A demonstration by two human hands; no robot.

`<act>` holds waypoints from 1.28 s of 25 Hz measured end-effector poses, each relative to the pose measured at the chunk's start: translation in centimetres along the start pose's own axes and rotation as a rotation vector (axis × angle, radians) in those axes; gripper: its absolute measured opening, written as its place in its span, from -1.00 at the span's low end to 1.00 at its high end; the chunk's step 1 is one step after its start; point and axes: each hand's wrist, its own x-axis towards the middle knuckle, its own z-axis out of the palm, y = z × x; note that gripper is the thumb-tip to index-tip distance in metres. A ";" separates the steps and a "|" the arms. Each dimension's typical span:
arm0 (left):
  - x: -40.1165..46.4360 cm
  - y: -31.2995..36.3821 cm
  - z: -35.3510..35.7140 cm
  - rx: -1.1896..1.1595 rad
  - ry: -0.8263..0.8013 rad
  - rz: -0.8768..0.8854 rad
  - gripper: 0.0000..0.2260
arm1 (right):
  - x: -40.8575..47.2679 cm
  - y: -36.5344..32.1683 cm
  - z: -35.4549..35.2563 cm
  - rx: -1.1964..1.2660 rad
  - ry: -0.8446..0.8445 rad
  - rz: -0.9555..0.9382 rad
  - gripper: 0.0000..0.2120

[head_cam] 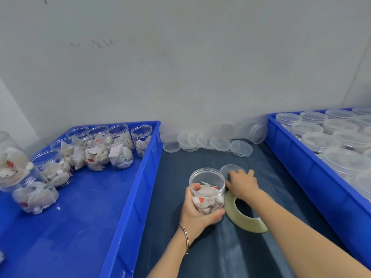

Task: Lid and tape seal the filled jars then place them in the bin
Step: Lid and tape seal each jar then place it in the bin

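Left hand (197, 211) is wrapped round the jar (207, 190), thumb in front, fingers behind, holding it upright on the mat (200, 247). Right hand (244, 182) is on a loose lid (230, 169) just behind the jar, fingers curled down on its near rim; I can't tell if I've actually pinched it or am only touching it.

Largest to smallest:
- Left bin (132, 207): open filled jars clustered at the far end, a couple tipped over near the left edge.
- Right bin (313, 173): packed with lidded jars.
- Mat between the bins, where I'm working.
- Tape (244, 217): roll lying just right of the jar, under my right wrist.
- Jar: mouth open, tea bags inside, well below the rim.
- Spare lids (208, 142): row against the far wall.
- Lid under my right hand.

Risks, as I judge them:
- Lid is thin, clear and flat on the mat, so the fingers could slide off the rim.
- A bag tag or string caught at the mouth would make the lid seat crooked and the tape seal fail.
- Wrist hovers over the roll; dragging back could knock it into the jar.
- Squeezing the jar hard may distort the mouth.
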 end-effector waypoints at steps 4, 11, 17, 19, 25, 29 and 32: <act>-0.2 0.0 0.0 -0.017 -0.008 -0.003 -0.34 | -2.2 0.2 -3.0 0.759 0.286 0.079 -0.75; -0.8 -0.8 -0.2 0.029 -0.129 0.007 -0.29 | -7.8 0.9 -5.9 1.073 -0.055 -0.074 -0.76; -0.2 -1.8 -0.2 0.160 -0.190 0.051 -0.39 | -9.7 -4.1 -4.8 0.468 0.279 -0.454 -0.54; -0.4 -0.8 0.2 0.317 -0.178 0.135 -0.43 | -11.0 -5.5 -3.1 0.244 0.371 -0.475 -0.32; 0.1 0.3 -0.9 0.227 -0.302 0.244 -0.46 | -10.2 -4.5 -3.8 0.204 0.377 -0.620 -0.40; 0.5 1.1 -0.8 0.311 -0.400 0.256 -0.59 | -9.9 -3.6 -4.8 0.244 0.254 -0.744 -0.42; 0.9 1.7 -1.4 0.361 -0.452 0.242 -0.43 | -9.7 -2.9 -5.7 0.256 0.104 -0.834 -0.45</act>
